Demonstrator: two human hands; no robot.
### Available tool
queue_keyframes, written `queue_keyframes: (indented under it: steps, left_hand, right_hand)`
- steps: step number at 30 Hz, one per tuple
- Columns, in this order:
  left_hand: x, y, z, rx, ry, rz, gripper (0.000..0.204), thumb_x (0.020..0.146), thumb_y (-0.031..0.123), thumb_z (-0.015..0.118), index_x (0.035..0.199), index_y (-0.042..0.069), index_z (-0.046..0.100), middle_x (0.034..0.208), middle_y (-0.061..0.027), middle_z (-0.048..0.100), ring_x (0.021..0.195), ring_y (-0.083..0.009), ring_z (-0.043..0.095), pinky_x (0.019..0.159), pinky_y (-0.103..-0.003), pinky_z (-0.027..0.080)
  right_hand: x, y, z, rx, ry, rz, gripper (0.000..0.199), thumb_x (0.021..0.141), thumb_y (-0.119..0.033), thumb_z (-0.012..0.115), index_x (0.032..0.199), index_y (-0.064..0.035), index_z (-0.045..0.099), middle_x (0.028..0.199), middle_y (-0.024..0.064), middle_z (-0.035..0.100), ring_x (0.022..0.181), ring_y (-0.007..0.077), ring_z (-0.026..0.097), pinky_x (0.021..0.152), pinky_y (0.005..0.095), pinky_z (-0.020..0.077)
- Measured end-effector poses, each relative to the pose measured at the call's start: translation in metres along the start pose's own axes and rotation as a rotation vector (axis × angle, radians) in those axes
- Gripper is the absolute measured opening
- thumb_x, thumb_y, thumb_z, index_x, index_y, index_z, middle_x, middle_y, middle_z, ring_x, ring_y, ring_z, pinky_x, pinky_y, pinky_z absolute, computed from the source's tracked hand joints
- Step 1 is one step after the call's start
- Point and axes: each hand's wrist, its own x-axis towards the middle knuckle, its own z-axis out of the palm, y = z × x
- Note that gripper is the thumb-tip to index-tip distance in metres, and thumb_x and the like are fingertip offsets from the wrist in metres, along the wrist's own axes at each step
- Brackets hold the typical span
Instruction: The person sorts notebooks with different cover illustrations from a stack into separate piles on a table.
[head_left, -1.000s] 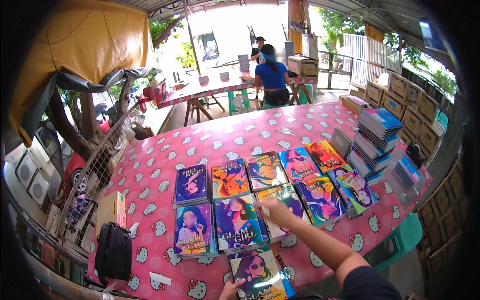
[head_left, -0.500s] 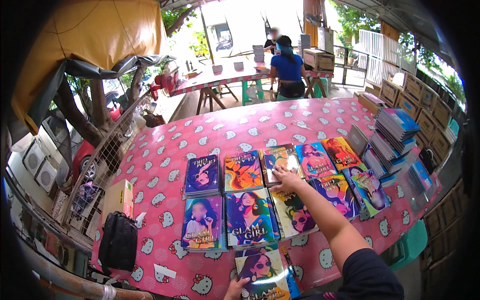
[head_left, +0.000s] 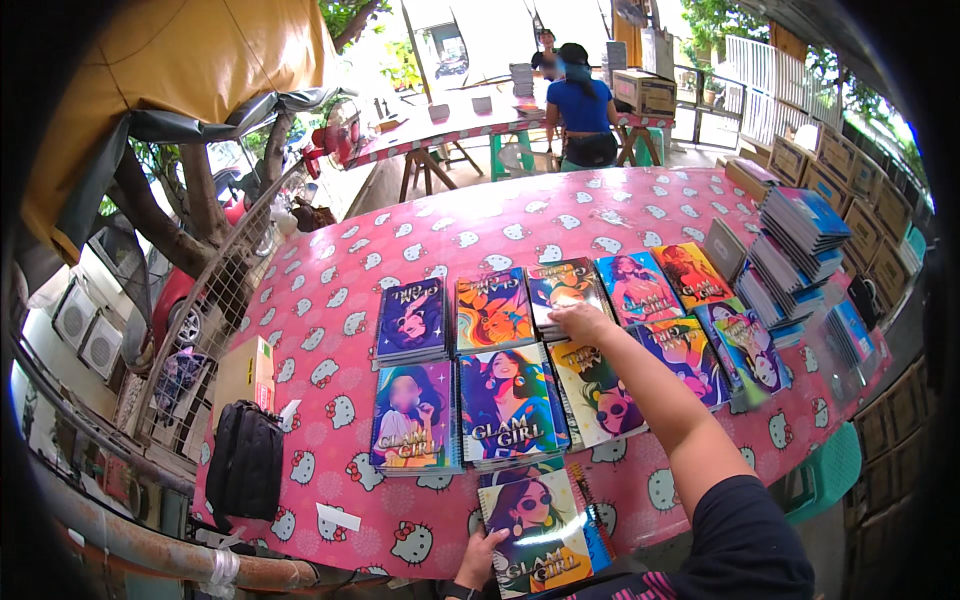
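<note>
Spiral notebooks with colourful illustrated covers lie in two rows of piles on the pink table (head_left: 420, 260). My left hand (head_left: 482, 553), low in the picture, grips the left edge of a small bundle of notebooks (head_left: 535, 525) at the near table edge; a sunglasses-wearing figure is on its top cover. My right arm reaches across the near row. At the far row, my right hand (head_left: 582, 322) has its fingers curled on the near edge of an orange-and-teal notebook (head_left: 562, 285). Beside it are an orange notebook (head_left: 492, 308) and a blue-and-pink one (head_left: 635, 287).
Tall notebook stacks (head_left: 795, 255) stand at the right, with cardboard boxes (head_left: 850, 165) behind. A black bag (head_left: 245, 460) and a carton (head_left: 243, 375) sit at the left edge. A green stool (head_left: 825, 470) is at the right. A person in blue (head_left: 580, 105) works at the far table.
My right hand's fingers, spread flat on the orange-and-teal notebook before, are now curled at its near edge. My left hand keeps its bundle. The view has shifted slightly.
</note>
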Motion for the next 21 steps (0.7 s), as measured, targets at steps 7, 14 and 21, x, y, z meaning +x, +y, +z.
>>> queue_keyframes:
  steps: [7,14,21]
  left_hand:
    - [-0.021,0.003,-0.029,-0.204,-0.029,0.033,0.039,0.084,0.022,0.057,0.117,0.001,0.050,0.102,-0.0089,0.061,0.089,-0.0206,0.061,0.080,-0.034,0.051]
    - [-0.014,-0.006,-0.030,0.252,0.032,0.091,0.042,0.078,0.017,0.067,0.115,0.002,0.051,0.101,-0.0051,0.061,0.089,-0.0165,0.061,0.079,-0.030,0.050]
    - [-0.021,0.000,-0.027,0.080,-0.017,0.122,0.052,0.082,0.021,0.065,0.124,0.000,0.044,0.117,-0.0084,0.055,0.103,-0.0182,0.055,0.088,-0.031,0.044]
  right_hand:
    - [-0.102,-0.129,-0.117,0.415,0.169,-0.201,0.036,0.079,-0.009,0.055,0.114,-0.0167,0.060,0.091,0.0157,0.065,0.083,0.0324,0.063,0.073,0.0413,0.0497]
    - [-0.147,-0.209,-0.043,0.407,-0.041,-0.230,0.056,0.071,-0.032,0.072,0.118,-0.0066,0.054,0.112,0.0124,0.059,0.110,0.0289,0.054,0.094,0.0402,0.0397]
    - [-0.124,-0.198,0.022,0.161,0.194,-0.214,0.042,0.077,-0.016,0.061,0.117,-0.0061,0.054,0.126,0.0109,0.054,0.118,0.0285,0.049,0.100,0.0423,0.0351]
